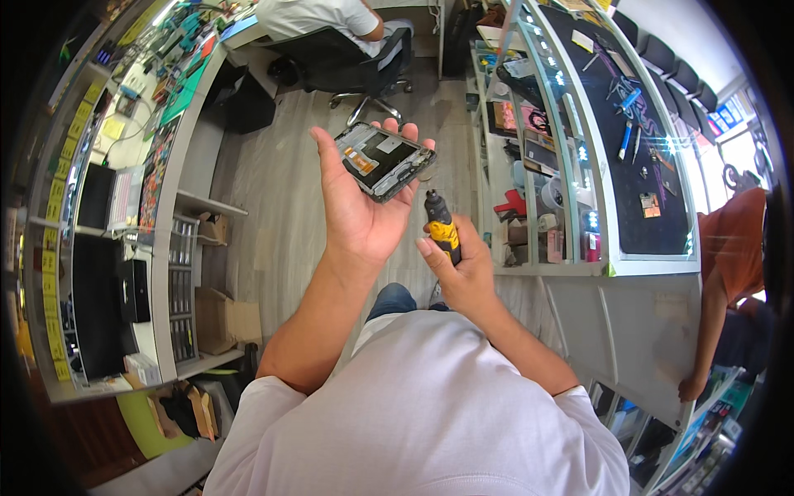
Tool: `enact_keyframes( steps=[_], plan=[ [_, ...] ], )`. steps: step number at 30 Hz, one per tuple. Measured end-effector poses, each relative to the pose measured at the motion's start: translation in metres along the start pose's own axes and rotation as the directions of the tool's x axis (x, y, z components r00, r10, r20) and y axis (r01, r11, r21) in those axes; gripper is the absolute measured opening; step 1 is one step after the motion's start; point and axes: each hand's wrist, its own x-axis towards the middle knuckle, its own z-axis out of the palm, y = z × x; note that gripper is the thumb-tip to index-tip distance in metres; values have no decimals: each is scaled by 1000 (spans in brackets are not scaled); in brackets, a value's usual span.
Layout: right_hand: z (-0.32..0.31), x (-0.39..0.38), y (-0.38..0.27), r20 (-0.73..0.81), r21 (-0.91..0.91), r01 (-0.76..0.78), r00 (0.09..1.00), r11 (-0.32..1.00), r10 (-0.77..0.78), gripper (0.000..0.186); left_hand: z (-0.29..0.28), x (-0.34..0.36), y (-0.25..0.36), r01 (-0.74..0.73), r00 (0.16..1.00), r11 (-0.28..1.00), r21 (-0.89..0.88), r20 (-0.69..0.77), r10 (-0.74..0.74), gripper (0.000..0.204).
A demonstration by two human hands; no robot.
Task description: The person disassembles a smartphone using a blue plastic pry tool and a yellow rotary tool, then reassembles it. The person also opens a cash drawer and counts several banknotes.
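Observation:
My left hand [364, 207] is held palm up with an opened phone [385, 151] resting on it, its back off so that dark inner parts, a silver plate and an orange ribbon show. Below and to the right of the phone, my right hand [459, 277] grips a black and yellow pen-shaped power screwdriver [443, 231] upright, its tip pointing up and not touching the phone.
A cluttered workbench [169, 198] runs along the left. A seated person in a white shirt [298, 18] occupies a black chair [331, 62] ahead. A glass display counter [612, 264] with tools on a dark mat stands right, beside a person in orange [728, 240].

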Motion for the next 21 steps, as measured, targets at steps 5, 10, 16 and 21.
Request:
enact_keyframes(
  steps=[5, 10, 16, 21],
  plan=[
    [-9, 32, 8, -97, -35, -64, 994, 997, 60, 32, 3, 51, -8, 77, 992, 996, 45, 92, -81, 81],
    [-3, 55, 9, -192, -68, -58, 980, 996, 44, 33, 13, 87, 0, 209, 964, 978, 6, 164, -207, 81],
    [18, 74, 13, -308, -51, -59, 950, 997, 40, 34, 19, 109, 19, 226, 952, 974, 32, 203, -227, 79],
    [24, 85, 14, -331, -184, 7, 941, 983, -69, 35, 24, 119, 25, 308, 927, 951, 37, 212, -308, 77]
  ],
)
